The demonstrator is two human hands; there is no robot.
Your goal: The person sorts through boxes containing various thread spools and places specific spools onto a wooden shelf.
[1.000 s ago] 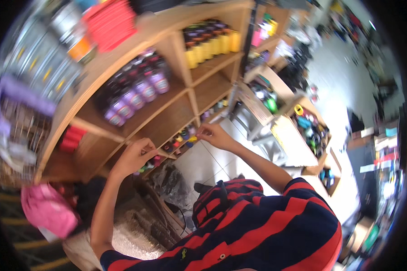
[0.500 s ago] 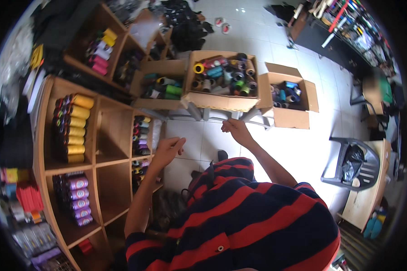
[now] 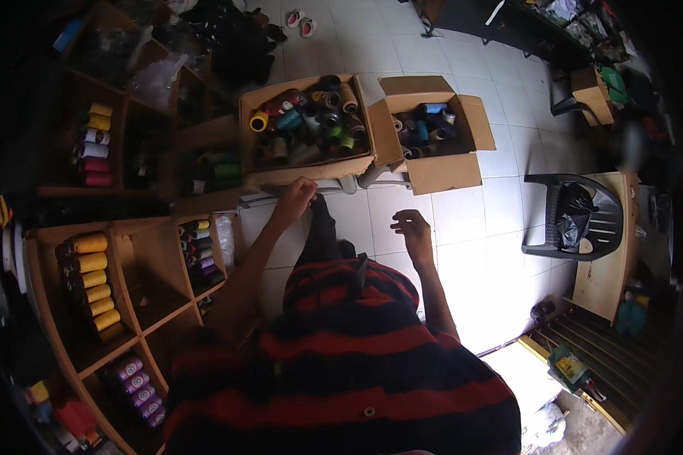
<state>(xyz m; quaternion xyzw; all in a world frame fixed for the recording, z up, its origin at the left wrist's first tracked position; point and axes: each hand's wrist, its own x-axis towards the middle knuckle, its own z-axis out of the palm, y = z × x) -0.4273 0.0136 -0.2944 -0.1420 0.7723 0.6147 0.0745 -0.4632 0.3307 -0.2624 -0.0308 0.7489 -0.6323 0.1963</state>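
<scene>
My left hand (image 3: 294, 201) is in front of the large carton (image 3: 311, 173), just below its near edge, with its fingers curled in and nothing showing in them. Thread cones (image 3: 322, 121) in many colours fill that carton. Nearer to me and further right, my right hand (image 3: 413, 231) is raised over the white tiles, its fingers apart and holding nothing. A smaller carton (image 3: 440, 173) with open flaps stands beyond it, with blue and dark thread cones (image 3: 423, 130) inside. Whether either hand touches a carton, I cannot tell; both look apart from them.
A wooden cubby shelf (image 3: 133, 292) on my left holds yellow thread cones (image 3: 93, 280) and purple-labelled cones (image 3: 140, 390). A shadowed carton (image 3: 205, 203) stands beside it. On the right, a dark plastic chair (image 3: 535, 216) carries a black bag (image 3: 577, 212). My leg (image 3: 320, 231) extends forward.
The view has swung, so the cartons appear further left. My left hand has come up close to the large carton. My right hand's curled fingers have spread. One leg now reaches forward.
</scene>
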